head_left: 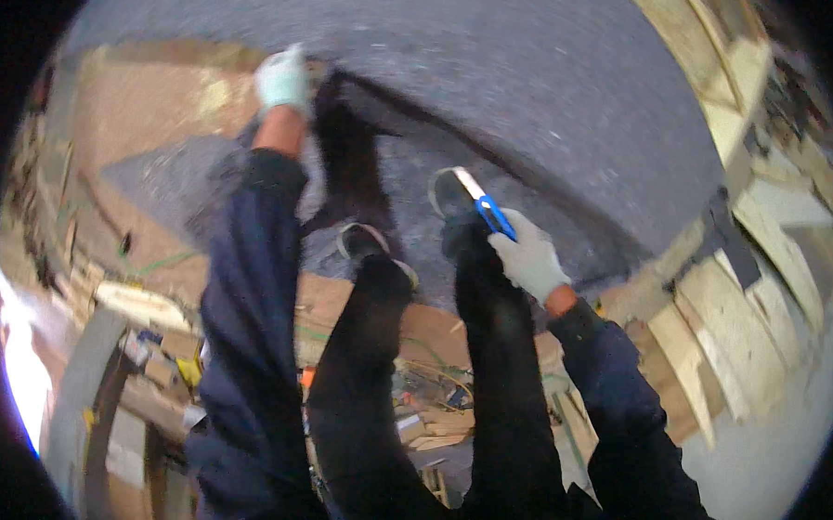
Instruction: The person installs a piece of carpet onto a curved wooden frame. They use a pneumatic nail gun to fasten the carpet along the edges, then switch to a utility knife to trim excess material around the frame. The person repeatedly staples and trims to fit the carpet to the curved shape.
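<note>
A large sheet of grey, felt-like carpet (536, 70) spreads across the far side. My left hand (283, 79), in a pale glove, is closed at the sheet's near edge and appears to pinch it. A dark gap runs from there toward the right, with more grey material (421, 158) below it. My right hand (531, 258), also gloved, is wrapped round a blue utility knife (495, 217). Its long pale blade points up and left, over my shoe. Both my feet stand on the grey material. Motion blur softens the details.
Brown board surface (135, 108) shows at the left, with a green cord (165, 262) on it. Cut wooden pieces (740, 311) are heaped on the right. Behind my feet lie wood scraps (437, 428) and cords. A grey beam (90, 385) stands at the lower left.
</note>
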A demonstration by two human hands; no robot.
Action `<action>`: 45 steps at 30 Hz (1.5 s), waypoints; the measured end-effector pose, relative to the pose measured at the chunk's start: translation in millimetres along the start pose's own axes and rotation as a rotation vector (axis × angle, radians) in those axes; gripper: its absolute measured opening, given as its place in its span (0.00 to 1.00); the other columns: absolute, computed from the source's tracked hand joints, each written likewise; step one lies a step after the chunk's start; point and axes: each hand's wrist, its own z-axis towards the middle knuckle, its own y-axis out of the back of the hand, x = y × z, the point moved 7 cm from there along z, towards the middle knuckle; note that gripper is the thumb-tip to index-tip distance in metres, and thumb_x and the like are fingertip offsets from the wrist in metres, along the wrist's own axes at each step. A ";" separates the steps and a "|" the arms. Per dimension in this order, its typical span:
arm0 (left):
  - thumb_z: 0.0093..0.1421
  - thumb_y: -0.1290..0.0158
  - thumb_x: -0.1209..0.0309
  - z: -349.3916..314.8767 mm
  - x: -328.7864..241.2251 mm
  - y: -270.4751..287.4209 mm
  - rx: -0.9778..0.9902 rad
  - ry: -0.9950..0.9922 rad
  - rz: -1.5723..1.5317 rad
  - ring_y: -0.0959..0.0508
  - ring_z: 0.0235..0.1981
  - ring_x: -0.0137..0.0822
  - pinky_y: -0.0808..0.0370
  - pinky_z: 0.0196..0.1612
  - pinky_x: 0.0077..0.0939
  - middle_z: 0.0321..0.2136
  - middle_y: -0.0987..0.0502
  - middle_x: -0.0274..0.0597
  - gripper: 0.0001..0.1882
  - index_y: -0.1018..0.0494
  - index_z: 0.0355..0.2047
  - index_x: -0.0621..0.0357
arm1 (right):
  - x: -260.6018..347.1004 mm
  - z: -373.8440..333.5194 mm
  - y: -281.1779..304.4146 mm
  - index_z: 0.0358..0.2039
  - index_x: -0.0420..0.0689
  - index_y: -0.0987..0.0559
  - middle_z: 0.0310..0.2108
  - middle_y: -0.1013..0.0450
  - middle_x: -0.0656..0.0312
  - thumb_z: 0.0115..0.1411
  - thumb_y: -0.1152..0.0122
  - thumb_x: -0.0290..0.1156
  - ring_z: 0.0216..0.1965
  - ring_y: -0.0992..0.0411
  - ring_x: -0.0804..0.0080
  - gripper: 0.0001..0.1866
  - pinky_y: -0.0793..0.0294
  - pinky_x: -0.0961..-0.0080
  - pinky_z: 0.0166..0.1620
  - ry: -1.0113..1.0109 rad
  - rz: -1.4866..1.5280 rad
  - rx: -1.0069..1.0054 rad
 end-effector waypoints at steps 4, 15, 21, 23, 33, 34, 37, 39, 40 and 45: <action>0.65 0.47 0.59 26.0 4.1 15.6 0.006 -0.185 0.291 0.21 0.37 0.38 0.24 0.39 0.39 0.35 0.20 0.42 0.14 0.21 0.39 0.55 | -79.1 -11.7 -0.7 0.54 0.47 0.26 0.46 0.23 0.43 0.62 0.46 0.43 0.50 0.27 0.41 0.23 0.30 0.51 0.53 -0.129 0.043 -0.049; 0.67 0.47 0.63 40.7 38.4 11.7 0.174 0.202 -0.319 0.20 0.40 0.36 0.24 0.43 0.33 0.42 0.17 0.39 0.13 0.20 0.44 0.57 | -289.4 -5.0 12.5 0.48 0.42 0.20 0.45 0.21 0.48 0.59 0.42 0.43 0.49 0.24 0.49 0.22 0.27 0.58 0.51 -0.285 -0.039 -0.051; 0.67 0.52 0.60 -16.0 8.3 -5.6 0.008 -0.248 0.300 0.20 0.39 0.40 0.26 0.42 0.38 0.37 0.19 0.47 0.16 0.23 0.41 0.60 | -314.3 -27.4 3.6 0.42 0.39 0.21 0.35 0.23 0.47 0.59 0.42 0.39 0.39 0.25 0.49 0.17 0.28 0.58 0.43 -0.219 0.040 -0.028; 0.65 0.48 0.58 -20.9 28.2 -13.3 0.003 -0.081 -0.109 0.20 0.35 0.42 0.26 0.36 0.40 0.31 0.20 0.51 0.16 0.25 0.38 0.61 | -319.4 -20.3 -1.5 0.43 0.40 0.21 0.40 0.23 0.43 0.59 0.42 0.39 0.45 0.27 0.38 0.17 0.29 0.54 0.47 -0.231 -0.036 -0.011; 0.74 0.58 0.64 35.7 55.5 -15.9 0.348 -0.574 0.740 0.31 0.64 0.37 0.36 0.67 0.32 0.63 0.30 0.41 0.23 0.34 0.65 0.62 | -295.5 17.2 -15.7 0.38 0.46 0.18 0.28 0.22 0.60 0.62 0.37 0.50 0.32 0.24 0.70 0.19 0.28 0.70 0.35 -0.260 0.430 0.055; 0.75 0.59 0.64 40.9 61.9 -11.2 0.412 -0.370 0.422 0.33 0.65 0.35 0.38 0.69 0.30 0.65 0.32 0.41 0.25 0.36 0.67 0.63 | -307.8 23.2 -20.1 0.39 0.44 0.18 0.30 0.21 0.53 0.62 0.38 0.48 0.34 0.22 0.62 0.19 0.27 0.63 0.37 -0.368 0.383 0.103; 0.75 0.58 0.57 27.3 67.9 -6.4 0.362 -0.002 -0.055 0.32 0.64 0.36 0.36 0.68 0.32 0.65 0.32 0.40 0.27 0.37 0.67 0.63 | -340.6 39.9 -24.6 0.40 0.44 0.19 0.31 0.21 0.50 0.61 0.40 0.42 0.34 0.21 0.53 0.16 0.25 0.57 0.39 -0.375 0.353 -0.037; 0.74 0.53 0.55 5.1 70.1 -20.9 0.429 0.232 -0.087 0.24 0.51 0.33 0.28 0.59 0.28 0.52 0.22 0.34 0.24 0.27 0.58 0.61 | -373.2 43.5 -29.3 0.48 0.46 0.20 0.39 0.20 0.48 0.59 0.40 0.44 0.43 0.22 0.50 0.20 0.26 0.56 0.46 -0.353 0.278 -0.090; 0.72 0.51 0.53 -4.4 68.8 -24.9 0.411 0.294 -0.188 0.24 0.51 0.35 0.28 0.59 0.28 0.52 0.22 0.36 0.25 0.27 0.58 0.61 | -386.8 38.9 -29.3 0.50 0.47 0.20 0.42 0.20 0.47 0.59 0.39 0.45 0.47 0.22 0.49 0.22 0.26 0.56 0.49 -0.303 0.157 -0.175; 0.74 0.57 0.52 -16.1 53.5 -19.7 0.381 0.182 0.074 0.28 0.59 0.38 0.33 0.66 0.33 0.60 0.27 0.45 0.30 0.33 0.63 0.65 | -510.0 -0.1 -39.3 0.55 0.45 0.22 0.54 0.24 0.48 0.57 0.37 0.51 0.57 0.27 0.48 0.30 0.29 0.59 0.59 -0.510 0.138 -0.241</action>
